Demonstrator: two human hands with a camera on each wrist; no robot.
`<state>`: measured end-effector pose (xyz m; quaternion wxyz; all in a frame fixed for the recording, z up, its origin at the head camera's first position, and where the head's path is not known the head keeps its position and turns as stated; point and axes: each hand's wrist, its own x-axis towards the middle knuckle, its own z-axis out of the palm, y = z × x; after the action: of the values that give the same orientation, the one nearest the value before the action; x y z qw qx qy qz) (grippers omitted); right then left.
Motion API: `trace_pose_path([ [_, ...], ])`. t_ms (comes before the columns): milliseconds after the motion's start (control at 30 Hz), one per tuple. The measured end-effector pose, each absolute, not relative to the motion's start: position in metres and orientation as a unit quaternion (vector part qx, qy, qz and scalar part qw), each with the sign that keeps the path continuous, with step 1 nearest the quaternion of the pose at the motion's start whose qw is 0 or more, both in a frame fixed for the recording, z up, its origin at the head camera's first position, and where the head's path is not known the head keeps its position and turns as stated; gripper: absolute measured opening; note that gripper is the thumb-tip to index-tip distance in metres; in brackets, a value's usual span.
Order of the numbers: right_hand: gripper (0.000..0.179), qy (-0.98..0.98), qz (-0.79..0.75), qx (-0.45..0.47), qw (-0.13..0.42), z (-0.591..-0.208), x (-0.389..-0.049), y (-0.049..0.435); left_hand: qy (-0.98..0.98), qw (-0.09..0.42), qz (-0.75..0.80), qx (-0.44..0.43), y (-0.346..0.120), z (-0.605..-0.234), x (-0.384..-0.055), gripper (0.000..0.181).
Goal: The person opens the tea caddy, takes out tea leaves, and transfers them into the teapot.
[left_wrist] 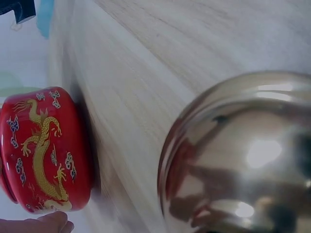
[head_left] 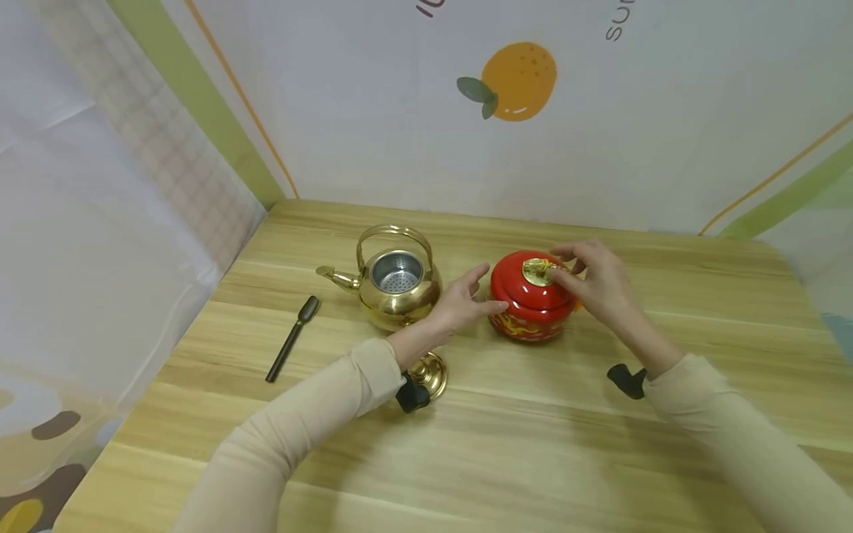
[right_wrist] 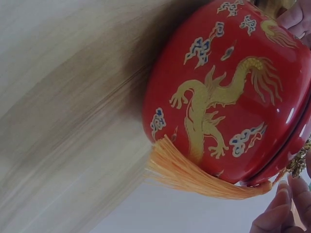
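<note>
A red lidded jar (head_left: 531, 314) with gold dragons stands upright on the table, its lid (head_left: 509, 277) on. My right hand (head_left: 596, 281) pinches the gold knob (head_left: 536, 272) on that lid between thumb and fingers. From the knob an orange tassel (right_wrist: 194, 177) hangs down the jar's side. At the jar's left, my left hand (head_left: 460, 307) has its fingers spread, the thumb at the jar wall; whether it touches is unclear. Just left of that hand is a gold teapot (head_left: 393, 303), lidless, with a perforated metal strainer (head_left: 397, 275) in its mouth.
A gold teapot lid (head_left: 433, 374) lies under my left wrist, partly hidden by a black wrist mount (head_left: 412, 396). Left of the teapot lies a dark tea scoop (head_left: 293, 338). Behind the wooden table (head_left: 520, 444) hangs a printed white cloth (head_left: 373, 111).
</note>
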<state>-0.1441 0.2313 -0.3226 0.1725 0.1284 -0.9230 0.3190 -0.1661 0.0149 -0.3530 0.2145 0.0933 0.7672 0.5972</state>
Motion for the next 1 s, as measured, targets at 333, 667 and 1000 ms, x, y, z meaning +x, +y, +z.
trace_pose_path([
  [333,0.024,-0.924,0.320,0.131,0.161,-0.3231,-0.1438,0.2266,0.769,0.204,0.598,0.096,0.0195,-0.3524,-0.1633,0.075],
  [667,0.022,-0.929,0.315,0.126,0.149,-0.3228,-0.1439,0.2253,0.739,0.193,0.636,0.109,0.0242,-0.3558,-0.1618,0.071],
  [1000,0.022,-0.930,0.307,0.134,0.149,-0.3234,-0.1471,0.2244,0.735,0.199,0.638,0.110,0.0248,-0.3582,-0.1627,0.071],
])
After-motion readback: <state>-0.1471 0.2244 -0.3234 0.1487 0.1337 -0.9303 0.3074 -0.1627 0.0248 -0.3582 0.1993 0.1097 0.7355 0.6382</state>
